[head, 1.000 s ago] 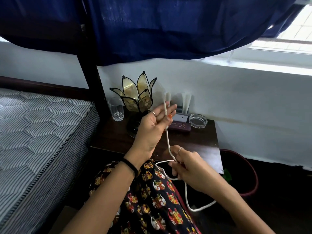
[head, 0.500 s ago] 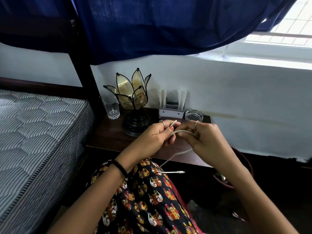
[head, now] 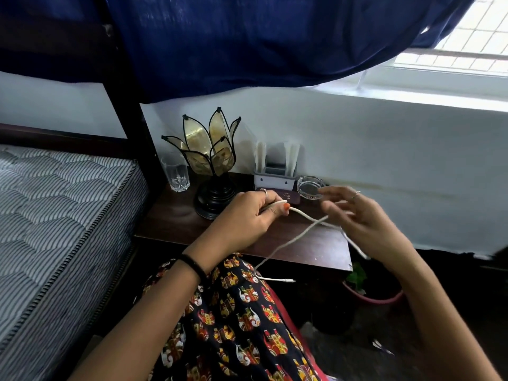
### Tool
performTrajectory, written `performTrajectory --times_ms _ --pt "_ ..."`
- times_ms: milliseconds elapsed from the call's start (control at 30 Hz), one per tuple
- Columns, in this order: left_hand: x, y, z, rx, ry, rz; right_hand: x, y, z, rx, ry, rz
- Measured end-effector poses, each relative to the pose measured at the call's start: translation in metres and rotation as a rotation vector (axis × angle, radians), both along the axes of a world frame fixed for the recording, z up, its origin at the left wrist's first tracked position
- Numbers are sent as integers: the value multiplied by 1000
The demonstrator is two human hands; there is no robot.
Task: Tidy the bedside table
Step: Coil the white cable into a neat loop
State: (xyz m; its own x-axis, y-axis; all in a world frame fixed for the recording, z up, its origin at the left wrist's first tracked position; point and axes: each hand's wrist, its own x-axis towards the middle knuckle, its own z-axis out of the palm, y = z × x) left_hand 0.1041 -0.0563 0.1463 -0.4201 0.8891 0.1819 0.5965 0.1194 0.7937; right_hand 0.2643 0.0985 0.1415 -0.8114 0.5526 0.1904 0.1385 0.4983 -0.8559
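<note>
A white charging cable (head: 305, 215) stretches between my two hands above the dark wooden bedside table (head: 176, 224). My left hand (head: 247, 215) pinches one end of the cable between thumb and fingers. My right hand (head: 357, 215) is blurred, its fingers spread, with the cable looped across them. A loose strand hangs down over my lap and ends in a small plug (head: 288, 281).
On the table stand a lotus-shaped lamp (head: 211, 160), a drinking glass (head: 178, 174), a grey holder with white sticks (head: 275, 177), a glass ashtray (head: 310, 187) and a dark wallet (head: 288, 198). A mattress (head: 55, 229) lies left; a potted plant (head: 368, 290) sits right of the table.
My hands have drawn apart, with the right one moving right and opening its fingers. The cable now runs in a crossed loop between them, lower than one second ago.
</note>
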Motion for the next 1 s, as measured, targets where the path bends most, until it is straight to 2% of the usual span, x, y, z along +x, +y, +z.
performTrajectory --times_ms 167,200,267,367,500,567,733,900,1000 --pt "1 4 -1 36 -1 32 21 -19 -21 158 301 -580" --pt "2 5 -1 44 -2 40 22 -30 -28 166 310 -599" --pt "4 9 -2 51 -4 47 16 -52 -40 132 236 -501" --pt "8 11 -4 47 4 40 -1 -70 -51 -90 92 -308" --pt "7 9 -4 58 29 37 -17 -69 -52 -203 144 -315" --pt "3 6 -4 64 73 41 -16 -63 -46 -152 206 -336" --pt "-3 0 -3 -54 228 -16 -3 -24 -26 207 186 -468" --pt "3 1 0 -192 340 -123 4 10 -9 236 212 -558" --pt "7 0 2 -192 300 -173 0 32 -11 234 139 -645"
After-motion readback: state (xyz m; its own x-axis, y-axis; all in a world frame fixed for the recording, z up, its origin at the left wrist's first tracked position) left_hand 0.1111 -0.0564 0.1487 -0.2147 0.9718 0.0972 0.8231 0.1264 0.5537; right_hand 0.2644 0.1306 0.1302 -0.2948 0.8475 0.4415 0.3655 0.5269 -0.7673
